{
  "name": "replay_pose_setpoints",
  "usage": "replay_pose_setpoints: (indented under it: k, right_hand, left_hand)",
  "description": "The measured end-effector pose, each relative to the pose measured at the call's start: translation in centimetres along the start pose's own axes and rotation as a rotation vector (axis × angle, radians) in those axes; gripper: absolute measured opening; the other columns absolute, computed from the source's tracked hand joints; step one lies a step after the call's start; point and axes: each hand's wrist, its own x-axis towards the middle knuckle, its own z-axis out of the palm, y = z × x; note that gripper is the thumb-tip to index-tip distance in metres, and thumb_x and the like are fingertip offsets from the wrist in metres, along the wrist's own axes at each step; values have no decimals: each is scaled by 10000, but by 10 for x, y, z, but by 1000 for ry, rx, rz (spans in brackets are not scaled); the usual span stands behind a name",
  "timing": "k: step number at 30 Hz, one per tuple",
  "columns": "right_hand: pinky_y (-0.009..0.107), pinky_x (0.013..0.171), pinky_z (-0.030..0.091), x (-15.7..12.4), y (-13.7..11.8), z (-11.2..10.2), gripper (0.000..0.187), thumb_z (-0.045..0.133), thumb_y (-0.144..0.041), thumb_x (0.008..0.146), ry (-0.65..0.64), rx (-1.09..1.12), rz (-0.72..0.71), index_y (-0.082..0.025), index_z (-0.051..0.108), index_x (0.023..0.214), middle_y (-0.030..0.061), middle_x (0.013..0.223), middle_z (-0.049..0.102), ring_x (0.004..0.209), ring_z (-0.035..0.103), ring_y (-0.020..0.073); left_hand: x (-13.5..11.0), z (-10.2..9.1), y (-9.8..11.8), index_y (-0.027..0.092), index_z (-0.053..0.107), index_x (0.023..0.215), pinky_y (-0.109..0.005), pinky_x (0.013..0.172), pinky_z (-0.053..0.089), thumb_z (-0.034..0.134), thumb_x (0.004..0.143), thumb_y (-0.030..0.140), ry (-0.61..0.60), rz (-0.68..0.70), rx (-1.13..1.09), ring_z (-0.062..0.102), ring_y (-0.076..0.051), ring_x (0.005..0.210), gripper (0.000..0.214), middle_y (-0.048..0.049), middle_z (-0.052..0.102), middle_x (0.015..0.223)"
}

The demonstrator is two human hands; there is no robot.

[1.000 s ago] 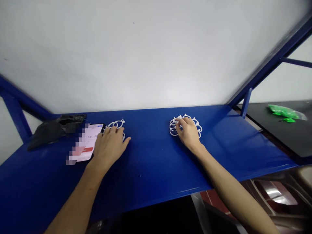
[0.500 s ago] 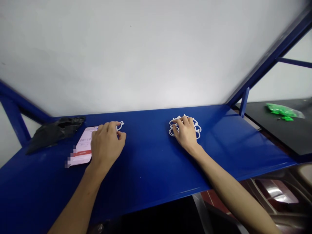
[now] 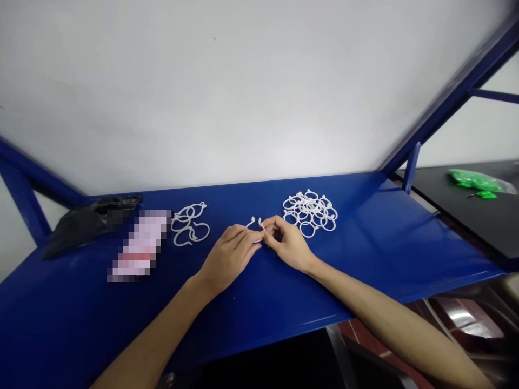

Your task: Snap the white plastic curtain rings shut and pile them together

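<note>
We see the left grip [image 3: 233,251] closed, fingertips bunched on a white ring [image 3: 261,225]. The right grip [image 3: 290,246] pinches what looks like the same ring between thumb and forefinger. The ring sits between 2 piles, its 2 ends showing apart above the fingers; we cannot tell whether it touches the surface [image 3: 259,308].

We judge that either pinch could slip, since the ring is thin and offers little to hold. Forcing the ends might bend or crack it. Fingers hide most of the ring, so we might miss a misaligned end.

Just beside the right grip lies the right pile [image 3: 311,207]; its rings overlap, so lifting 1 could drag others along. Farther out, the left pile [image 3: 192,233] lies near the phone [image 3: 140,243], and a wide swing leftward could disturb either. A black bag [image 3: 95,219] lies beyond the phone. The wall [image 3: 251,108] limits reach at the back. Past the blue frame [image 3: 411,167], the green bag [image 3: 474,182] is well apart from us.
</note>
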Motion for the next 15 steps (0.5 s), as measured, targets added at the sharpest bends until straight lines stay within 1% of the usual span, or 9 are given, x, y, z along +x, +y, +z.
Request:
replay_pose_setpoints:
  k: [1, 3, 5, 8, 9, 11, 13, 15]
  right_hand:
    - [270, 663, 513, 0, 0, 0, 149, 588, -291, 930, 21, -2, -5, -213, 573, 1055, -21, 777, 663, 679, 635, 127]
    - [262, 643, 505, 0, -1, -2, 159, 594, -270, 918, 52, -46, -33, -208, 562, 1061, -29, 756, 645, 650, 618, 122]
    - [257, 641, 501, 0, -2, -3, 127, 589, -266, 923, 56, -117, -89, -204, 571, 1033, -28, 748, 637, 637, 607, 117]
    - [253, 645, 493, -2, -3, -3, 109, 564, -259, 956, 7, -225, -176, -201, 610, 1035, -18, 756, 642, 642, 599, 117]
    - [255, 653, 492, -3, -3, -3, 110, 552, -255, 969, -14, -259, -200, -199, 622, 1033, -8, 773, 651, 661, 604, 122]
    - [268, 698, 499, -5, -3, -3, 121, 526, -243, 993, -48, -322, -256, -189, 633, 1009, 23, 829, 674, 730, 623, 138]
    - [285, 742, 504, -7, -4, -4, 152, 493, -236, 1016, -73, -403, -326, -178, 630, 987, 52, 877, 687, 793, 626, 156]
    - [292, 732, 500, -10, -6, -5, 196, 448, -236, 1038, -103, -514, -403, -167, 627, 997, 68, 880, 684, 791, 604, 166]
  left_hand:
    - [-1, 1, 0, 204, 606, 1083, -340, 855, 526, 610, 951, 154, 23, -41, -4, 639, -195, 918, 141, -46, 693, 958]
    - [-2, 2, -1, 204, 633, 1056, -371, 886, 536, 651, 931, 198, 95, -167, 3, 643, -216, 972, 127, -65, 690, 1001]
    - [-1, 2, -2, 204, 654, 1070, -359, 842, 561, 668, 920, 242, 135, -306, -18, 666, -206, 912, 155, -63, 699, 992]
    - [1, 2, -4, 214, 684, 1069, -297, 754, 591, 618, 950, 281, 70, -446, -171, 708, -164, 772, 152, -33, 748, 947]
    - [1, 3, -4, 219, 694, 1057, -287, 749, 598, 595, 962, 287, 42, -473, -225, 724, -163, 769, 153, -27, 764, 947]
    - [0, 5, -4, 225, 705, 1055, -285, 778, 606, 559, 979, 285, 6, -492, -296, 750, -175, 838, 175, -26, 784, 987]
    - [-3, 8, -3, 219, 710, 1080, -290, 812, 604, 544, 985, 264, 4, -469, -309, 754, -183, 891, 197, -35, 787, 1014]
    - [-6, 9, -2, 203, 714, 1123, -288, 821, 596, 533, 990, 232, 20, -405, -287, 747, -177, 878, 226, -44, 786, 990]
